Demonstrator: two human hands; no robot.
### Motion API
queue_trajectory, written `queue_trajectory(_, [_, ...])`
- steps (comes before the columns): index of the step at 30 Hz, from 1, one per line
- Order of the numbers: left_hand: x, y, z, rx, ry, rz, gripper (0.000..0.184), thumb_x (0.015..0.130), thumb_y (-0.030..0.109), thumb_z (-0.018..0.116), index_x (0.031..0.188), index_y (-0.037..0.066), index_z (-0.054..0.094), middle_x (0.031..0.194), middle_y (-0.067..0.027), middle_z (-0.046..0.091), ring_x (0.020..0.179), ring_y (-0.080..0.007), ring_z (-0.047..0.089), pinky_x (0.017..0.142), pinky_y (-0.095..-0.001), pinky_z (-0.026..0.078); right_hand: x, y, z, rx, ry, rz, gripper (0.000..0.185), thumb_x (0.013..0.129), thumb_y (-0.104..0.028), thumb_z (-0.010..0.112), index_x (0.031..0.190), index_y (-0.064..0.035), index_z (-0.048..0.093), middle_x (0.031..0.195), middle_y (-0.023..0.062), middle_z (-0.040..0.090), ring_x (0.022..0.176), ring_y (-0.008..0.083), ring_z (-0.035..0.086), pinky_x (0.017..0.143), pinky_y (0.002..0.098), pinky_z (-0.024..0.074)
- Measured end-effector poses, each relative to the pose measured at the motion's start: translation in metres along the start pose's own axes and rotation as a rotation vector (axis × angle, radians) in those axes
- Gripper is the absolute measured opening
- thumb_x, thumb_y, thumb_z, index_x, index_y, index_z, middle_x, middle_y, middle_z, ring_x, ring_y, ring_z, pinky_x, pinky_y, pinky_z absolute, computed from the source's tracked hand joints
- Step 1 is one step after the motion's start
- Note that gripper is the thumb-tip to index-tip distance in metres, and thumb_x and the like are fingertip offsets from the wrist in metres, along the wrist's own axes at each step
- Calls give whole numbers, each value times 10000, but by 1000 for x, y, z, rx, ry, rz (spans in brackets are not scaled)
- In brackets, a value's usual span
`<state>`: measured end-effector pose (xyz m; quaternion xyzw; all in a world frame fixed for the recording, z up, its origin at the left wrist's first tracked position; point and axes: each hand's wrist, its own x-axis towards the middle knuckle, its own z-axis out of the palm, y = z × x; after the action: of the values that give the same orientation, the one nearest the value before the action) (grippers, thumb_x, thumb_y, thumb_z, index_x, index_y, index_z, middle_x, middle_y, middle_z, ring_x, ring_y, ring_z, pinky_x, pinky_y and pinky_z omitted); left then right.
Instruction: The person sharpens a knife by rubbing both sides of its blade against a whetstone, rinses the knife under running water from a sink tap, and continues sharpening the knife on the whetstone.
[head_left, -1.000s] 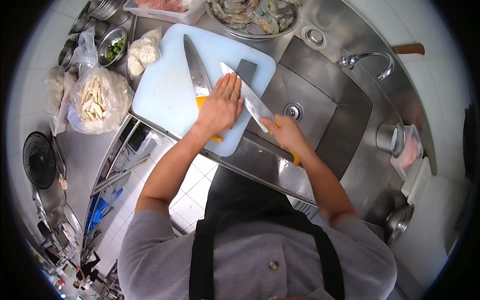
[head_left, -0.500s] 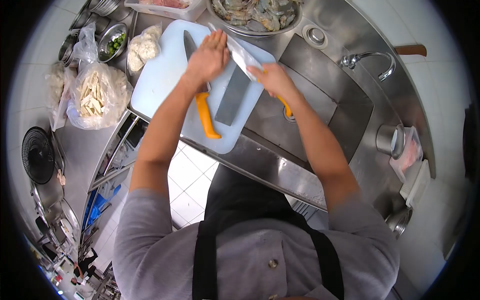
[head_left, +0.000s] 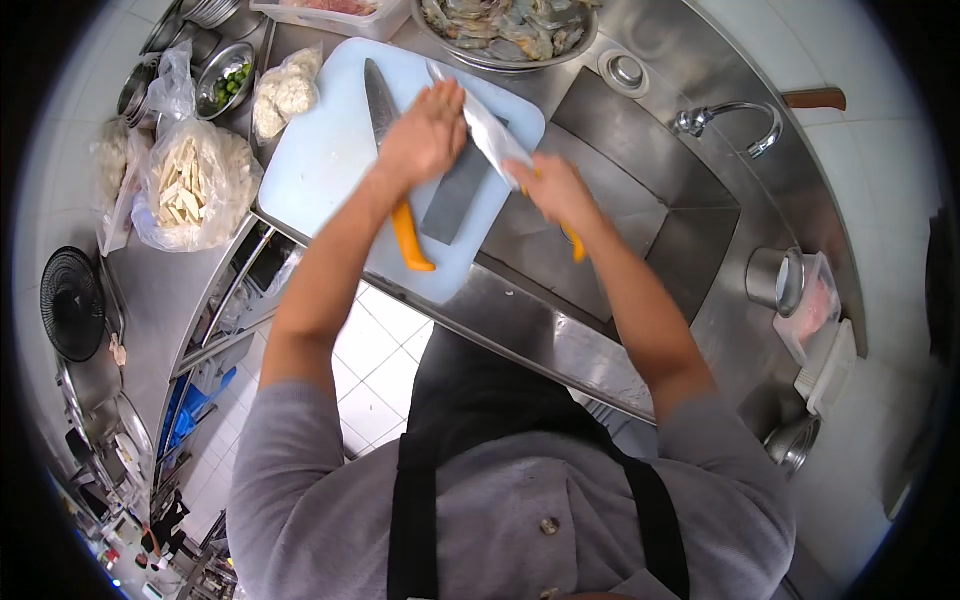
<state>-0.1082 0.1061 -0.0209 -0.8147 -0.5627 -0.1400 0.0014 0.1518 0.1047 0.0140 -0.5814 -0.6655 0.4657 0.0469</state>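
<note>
- The right hand (head_left: 555, 190) is closed around the yellow handle of a knife (head_left: 488, 138); the blade points away from the person and to the left of that hand.
- The left hand (head_left: 425, 140) grips nothing: its fingers are outstretched and close together, at the near-tip half of that blade. Blur hides whether they press on it.
- A grey flat block (head_left: 458, 198) lies to the left of the right hand, partly beneath the blade. Its long axis runs from near-left to far-right, so the blade crosses it at a slant; whether the two touch, I cannot tell.
- A second knife (head_left: 408, 238) lies beside the block, nearer the left hand, its tip pointing away from the person. The left hand and wrist cover its middle.
- Beneath both hands' work is a pale cutting board (head_left: 315, 155), reaching well out to the left of the left hand.
- Just right of the board, under the right hand, opens the sink (head_left: 625, 165); its tap (head_left: 692, 122) stands beyond and to the right of that hand.
- Ahead of both hands, just past the board, a bowl of shrimp (head_left: 510, 38) bounds the far side.
- Left of the left hand, on the worktop (head_left: 150, 290), sit a bag of white crumbs (head_left: 288, 95) by the board and, farther off, a bag of pale strips (head_left: 185, 195).
</note>
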Motion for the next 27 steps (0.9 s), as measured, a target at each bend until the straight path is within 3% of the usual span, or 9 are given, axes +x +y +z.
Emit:
queue_trajectory(1, [-23,28,1,-30,16,3,563,1071,245,545,1525,-85,507,1611,-279,479,1521,-395,447,1300,-465,308,-31,16,4,10,-12,18,633,1010,-581,674,945,46,722,659,171,674,536,292,692,546,425,554])
queue_trajectory(3, [-59,80,-7,-36,-18,21,612,1083,299,508,1517,-132,493,1582,-316,498,1510,-420,459,1301,-471,299,-72,82,32,-168,275,-370,618,1011,-577,672,938,35,719,658,170,675,543,305,697,546,427,549])
queue_trajectory(4, [-59,86,-11,-40,-15,26,606,1082,298,510,1504,-137,505,1576,-320,502,1502,-418,470,1295,-474,309,-73,68,24,-169,278,-377,618,1011,-577,672,938,35,719,658,170,675,543,305,697,546,427,549])
queue_trajectory(6, [-48,83,-13,-39,5,32,577,1082,273,512,1493,-133,515,1568,-322,509,1491,-416,482,1288,-482,318,-83,39,4,-24,28,51,596,1014,-564,678,910,23,708,629,151,649,522,274,677,534,414,539])
queue_trajectory(9, [-13,59,-12,-10,-3,4,543,1098,245,476,1496,-124,509,1572,-320,502,1485,-417,484,1284,-484,323,-50,7,-11,21,11,123,557,1032,-517,674,878,18,688,602,111,614,496,213,636,507,373,509])
queue_trajectory(15, [-84,137,-18,-149,24,35,538,1067,230,539,1455,-143,542,1532,-337,535,1456,-432,515,1275,-482,343,-147,56,7,42,-24,114,583,1034,-518,673,876,43,670,611,123,630,473,223,633,470,381,495])
queue_trajectory(21, [-26,103,-6,-64,99,-10,529,1063,244,518,1393,-162,596,1468,-346,589,1418,-446,551,1253,-494,368,-92,37,-18,20,-23,63,577,1040,-515,663,897,44,691,621,143,647,459,237,634,465,389,505])
queue_trajectory(25, [-89,158,-19,-105,59,-12,522,1060,233,513,1385,-165,599,1476,-357,577,1408,-459,557,1235,-506,390,-138,61,-18,8,-106,80,593,1037,-521,666,890,53,685,591,136,628,444,236,631,453,384,499])
queue_trajectory(27, [-73,148,-15,-81,65,-9,534,1056,250,523,1380,-168,603,1471,-360,581,1405,-460,562,1229,-507,397,-138,58,-21,44,-104,126,605,1031,-527,672,882,59,680,568,127,615,433,236,630,441,382,492])
